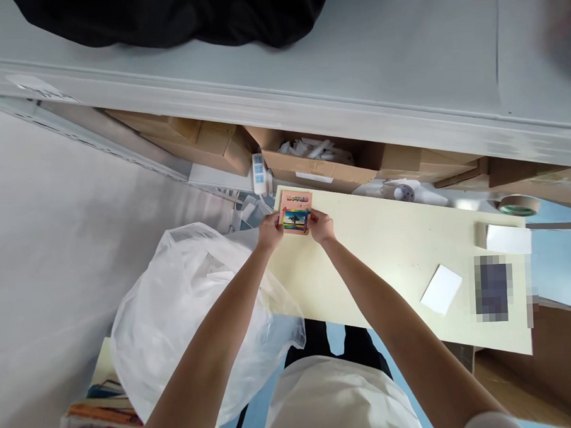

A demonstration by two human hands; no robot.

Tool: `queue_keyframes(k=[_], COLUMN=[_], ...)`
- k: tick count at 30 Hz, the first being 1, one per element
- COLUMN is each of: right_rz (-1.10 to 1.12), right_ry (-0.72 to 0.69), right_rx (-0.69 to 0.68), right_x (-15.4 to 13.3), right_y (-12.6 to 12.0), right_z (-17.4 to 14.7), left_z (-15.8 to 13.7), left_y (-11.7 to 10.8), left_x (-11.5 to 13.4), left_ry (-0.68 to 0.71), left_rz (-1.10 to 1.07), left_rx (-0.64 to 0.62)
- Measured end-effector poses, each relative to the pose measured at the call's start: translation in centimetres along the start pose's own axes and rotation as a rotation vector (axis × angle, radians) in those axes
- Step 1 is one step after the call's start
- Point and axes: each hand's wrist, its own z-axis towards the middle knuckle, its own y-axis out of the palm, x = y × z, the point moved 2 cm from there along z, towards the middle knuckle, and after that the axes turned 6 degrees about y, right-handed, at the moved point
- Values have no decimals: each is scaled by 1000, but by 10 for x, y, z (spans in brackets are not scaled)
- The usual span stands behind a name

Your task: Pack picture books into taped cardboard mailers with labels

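the left hand is pinching the left edge of a small orange-pink card, its thumb and fingers closing on the border, while the right hand is gripping the opposite edge in the same manner. the orange-pink card, which is showing a printed line of characters above a tree picture, is being held upright to the viewer over the far left end of the pale surface; whether it is touching the surface cannot be told. a translucent plastic bag is bulging beside the surface, at left, below the left forearm. toward the right end, a white card is lying flat, and a white stack is resting near the edge. beyond the far edge, an open cardboard box is containing white pieces, and a power strip is standing just beside it.
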Motion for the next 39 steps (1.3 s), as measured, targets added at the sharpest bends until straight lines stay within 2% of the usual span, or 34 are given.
queue_keyframes(k=[7,13,16,19,23,25,27,29,32,33,36,39], right_rz=[-37,36,168,242,328,336,325,310,248,210,129,120], right_ry=[-55,85,143,143,153,199,188,95,-103,-163,-280,-273], right_rx=[71,29,-38,-66,-94,-77,-10,99,341,451,675,761], right_x=[5,19,32,53,90,104,103,85,37,19,-28,-58], right_y=[4,-11,-27,-50,-87,-109,-139,-180,-262,-293,-374,-429], right_z=[-1,-25,-57,-105,-175,-198,-209,-209,-198,-194,-177,-149], left_z=[-2,-12,-25,-42,-66,-74,-78,-76,-68,-64,-49,-29], left_y=[-2,-9,-9,-7,-1,4,10,16,19,18,12,10], left_x=[2,16,28,43,77,104,139,184,265,294,376,438], left_ry=[32,86,104,144,185,193,249,329,434,469,536,523], left_rz=[104,136,185,207,137,85,33,-17,-85,-116,-205,-215], left_rx=[-12,-12,-29,-75,-212,-311,-411,-490,-518,-495,-286,-63])
